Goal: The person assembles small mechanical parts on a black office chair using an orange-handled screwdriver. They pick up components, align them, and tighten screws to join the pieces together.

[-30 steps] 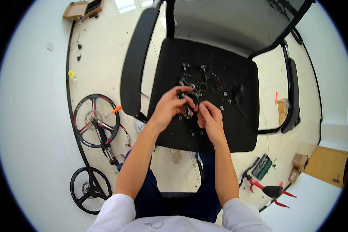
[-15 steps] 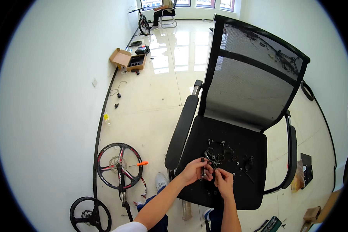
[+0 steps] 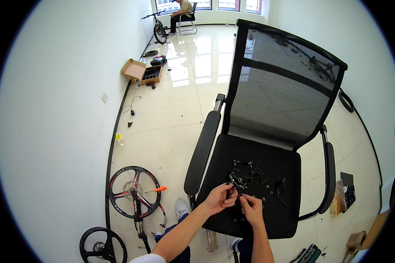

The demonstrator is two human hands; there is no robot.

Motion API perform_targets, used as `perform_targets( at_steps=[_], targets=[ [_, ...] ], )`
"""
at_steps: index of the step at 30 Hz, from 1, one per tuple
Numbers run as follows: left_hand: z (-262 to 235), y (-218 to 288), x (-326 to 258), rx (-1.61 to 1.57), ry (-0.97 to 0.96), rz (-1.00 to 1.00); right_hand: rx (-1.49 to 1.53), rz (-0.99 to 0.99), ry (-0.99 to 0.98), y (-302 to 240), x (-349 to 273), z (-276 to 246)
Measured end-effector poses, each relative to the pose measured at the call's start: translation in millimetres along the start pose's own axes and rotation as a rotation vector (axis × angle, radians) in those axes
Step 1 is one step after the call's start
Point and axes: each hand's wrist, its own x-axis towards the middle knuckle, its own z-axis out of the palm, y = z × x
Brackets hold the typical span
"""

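Note:
Over the black chair seat (image 3: 267,153), my two hands meet around a slim dark rod-like part (image 3: 237,189) whose kind I cannot make out. My left hand (image 3: 220,200) is closed, with a short black piece upright against its fingers. My right hand (image 3: 252,209) pinches the lower end of the dark part between thumb and fingertips. Just beyond the fingers lies a cluster of small metal bike parts (image 3: 240,179). Several washers and nuts are scattered on the seat, and a black mechanical part (image 3: 280,186) rests to the right.
The chair's mesh back (image 3: 283,96) and left armrest (image 3: 202,151) rise around the seat. On the floor at left are a spoked bike wheel (image 3: 114,197), an orange-handled screwdriver (image 3: 160,189) and a black wheel (image 3: 85,242). Farther off are an open cardboard box (image 3: 134,70) and a seated person (image 3: 183,9).
The view has tilted and shifted slightly. Both hands stay together at the dark part, with small finger movements.

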Motion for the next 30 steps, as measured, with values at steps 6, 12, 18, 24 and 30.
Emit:
perform_targets(
  at_steps=[6,12,18,24,30],
  targets=[
    [-3,2,0,0.031,0.113,-0.010,0.100,0.080,-0.052,-10,-5,14],
    [17,4,-2,0.183,0.318,0.049,-0.003,0.086,-0.101,-1,-7,16],
    [1,-8,7,0.554,0.567,0.243,-0.353,-0.100,-0.100,-4,-13,35],
    [-7,-12,9,0.511,0.555,0.341,-0.318,-0.124,-0.057,-2,-17,45],
    [4,-9,7,0.658,0.475,0.248,-0.350,-0.175,-0.056,-6,-9,33]
  ],
)
